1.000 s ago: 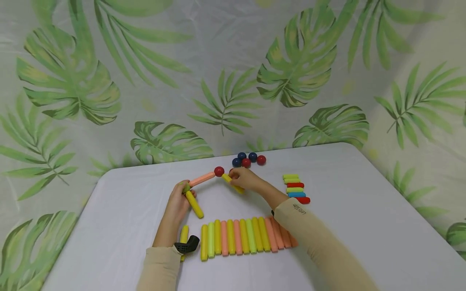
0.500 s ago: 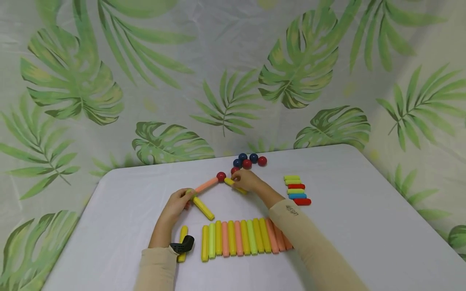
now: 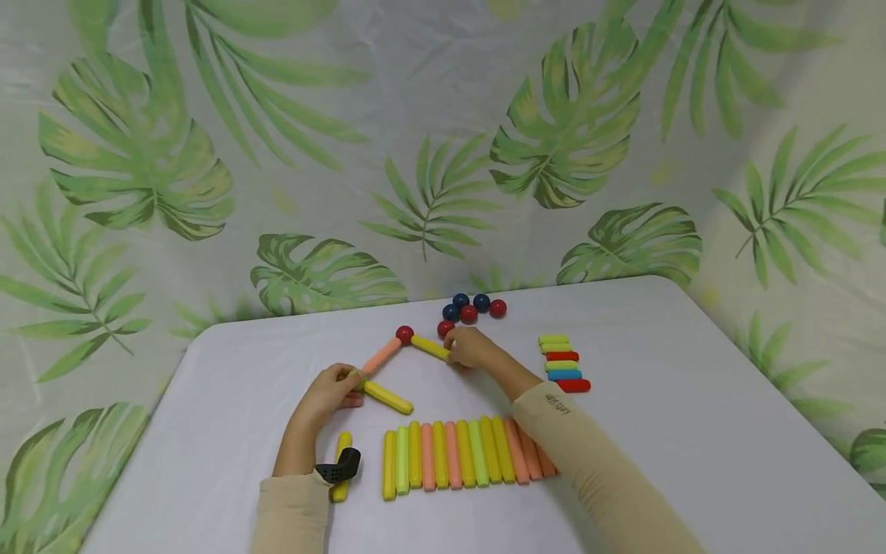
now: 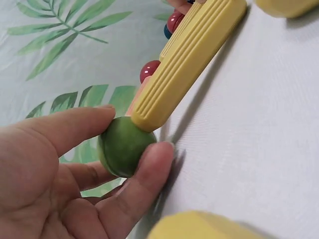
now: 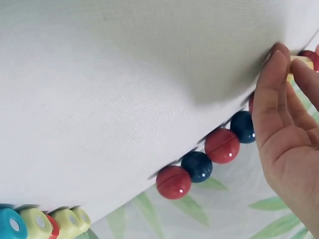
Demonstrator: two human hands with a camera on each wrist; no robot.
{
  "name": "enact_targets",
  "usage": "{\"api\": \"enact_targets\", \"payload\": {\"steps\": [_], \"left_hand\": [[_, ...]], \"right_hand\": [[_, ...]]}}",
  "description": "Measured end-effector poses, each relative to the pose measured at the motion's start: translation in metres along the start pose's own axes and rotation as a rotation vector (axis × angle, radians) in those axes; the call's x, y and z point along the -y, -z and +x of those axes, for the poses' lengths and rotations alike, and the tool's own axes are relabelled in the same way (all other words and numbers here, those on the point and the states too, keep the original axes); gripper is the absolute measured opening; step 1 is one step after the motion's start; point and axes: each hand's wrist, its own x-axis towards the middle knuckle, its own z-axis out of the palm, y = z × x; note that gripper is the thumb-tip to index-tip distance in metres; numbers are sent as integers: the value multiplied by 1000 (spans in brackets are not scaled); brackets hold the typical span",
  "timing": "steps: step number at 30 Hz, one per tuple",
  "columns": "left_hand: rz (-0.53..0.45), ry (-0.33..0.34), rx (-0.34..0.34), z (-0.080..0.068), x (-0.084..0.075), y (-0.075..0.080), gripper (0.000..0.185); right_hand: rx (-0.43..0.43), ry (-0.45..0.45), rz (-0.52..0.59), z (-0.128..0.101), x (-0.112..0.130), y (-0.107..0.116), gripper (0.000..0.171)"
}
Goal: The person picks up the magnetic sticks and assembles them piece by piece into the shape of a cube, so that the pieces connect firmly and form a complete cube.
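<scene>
- We see the left hand (image 3: 331, 391) pinching a green ball (image 4: 124, 146) between thumb and fingertip, low on the white table (image 3: 692, 431).
- Stuck to that ball is a yellow stick (image 3: 388, 397) lying flat and pointing toward the stick row; a peach stick (image 3: 381, 355) also runs from the ball's spot up to a red ball (image 3: 404, 335).
- From the red ball a second yellow stick (image 3: 430, 348) slopes down to the right hand (image 3: 472, 347), which grips its far end with curled fingers.
- We place this open chain at mid table, between the loose balls and the stick row.
- Loose red and blue balls (image 3: 474, 308) cluster just behind the right hand, near the table's far edge.
- A row of long sticks (image 3: 464, 452), yellow, green and peach, lies side by side in front of both forearms.
- A short stack of small sticks (image 3: 562, 363), green, red, yellow and blue, sits to the right, apart from the hands.
- One more yellow stick (image 3: 341, 468) lies by the left wrist, partly hidden by the black wrist mount (image 3: 339, 467).
</scene>
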Motion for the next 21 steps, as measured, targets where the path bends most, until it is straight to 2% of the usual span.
{"api": "enact_targets", "payload": {"steps": [4,9,16,19,21], "left_hand": [[116,27,54,-6,-3,1,32],[395,8,92,-11,-11,1,30],[676,-28,167,-25,-29,-5,31],[790,-34,163,-28,-39,-8,35],[849,-66,122,-25,-46,-11,37]], "right_hand": [[-23,28,-3,2,3,-2,29],[-13,37,63,1,6,-1,32],[9,100,125,-1,3,5,37],[3,140,142,-1,-1,10,31],[-29,172,139,0,-3,13,23]]}}
